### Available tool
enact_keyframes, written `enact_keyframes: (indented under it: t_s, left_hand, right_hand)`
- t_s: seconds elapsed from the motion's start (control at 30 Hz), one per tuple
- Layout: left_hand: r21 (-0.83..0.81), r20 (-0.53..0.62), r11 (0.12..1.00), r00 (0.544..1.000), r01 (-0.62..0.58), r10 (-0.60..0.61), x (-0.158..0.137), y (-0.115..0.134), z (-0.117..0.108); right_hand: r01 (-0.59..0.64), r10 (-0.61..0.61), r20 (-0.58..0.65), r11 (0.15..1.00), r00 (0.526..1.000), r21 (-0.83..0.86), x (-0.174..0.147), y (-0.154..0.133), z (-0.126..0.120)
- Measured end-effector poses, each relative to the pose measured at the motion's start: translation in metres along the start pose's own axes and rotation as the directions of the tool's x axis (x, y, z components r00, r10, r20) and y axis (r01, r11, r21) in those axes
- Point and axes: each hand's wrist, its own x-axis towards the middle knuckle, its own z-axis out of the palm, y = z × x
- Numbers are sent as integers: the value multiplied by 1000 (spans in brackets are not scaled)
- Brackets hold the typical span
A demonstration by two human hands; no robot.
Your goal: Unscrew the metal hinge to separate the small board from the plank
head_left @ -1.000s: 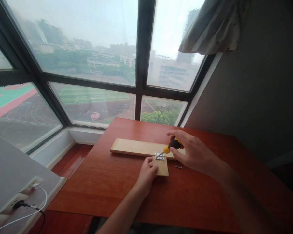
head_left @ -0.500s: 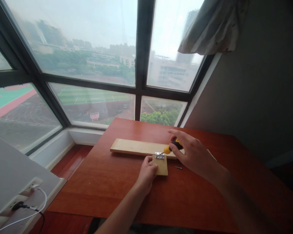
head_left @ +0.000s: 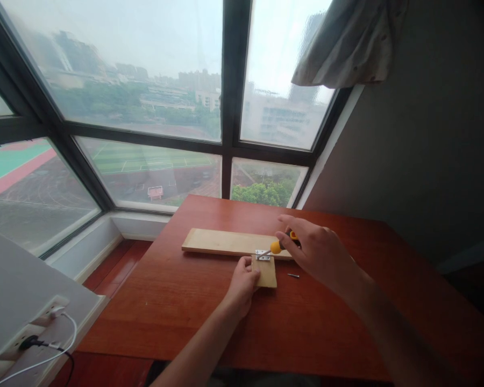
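My left hand (head_left: 244,279) grips the left edge of a small wooden block (head_left: 266,274). A silver metal hinge (head_left: 263,255) lies along the block's far edge, beside a long wooden board (head_left: 221,242). My right hand (head_left: 312,242) is closed around a yellow and black screwdriver (head_left: 276,247), its index finger stretched out. The tool slants down to the left, with its tip at the hinge; whether a screw sits under it is too small to tell. A loose screw (head_left: 293,276) lies on the table right of the block.
The reddish-brown wooden table (head_left: 177,317) reaches to the windows (head_left: 153,156). At the lower left, plugs and cables (head_left: 44,344) run from wall sockets. A grey curtain (head_left: 347,48) hangs at the upper right.
The view has shifted slightly. My right hand has turned a little around the screwdriver's handle; the tip stays at the hinge, and my left hand keeps its hold.
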Motion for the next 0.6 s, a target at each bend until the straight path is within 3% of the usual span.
enact_keyframes:
  t_s: [0.17,0.37,0.6]
  left_hand:
    - [-14,22,1000,1000,6,-5,2,0,0]
    - [-35,52,999,998,-18,20,-1,-2,-4]
    - [-38,56,999,998,-36,38,-1,-4,-5]
  right_hand:
    - [28,-27,-13,995,1000,99,1,7,0]
    - [158,-165,11,959,986,234,-3,7,-4]
    - [-27,27,-25,999,999,37,2,7,3]
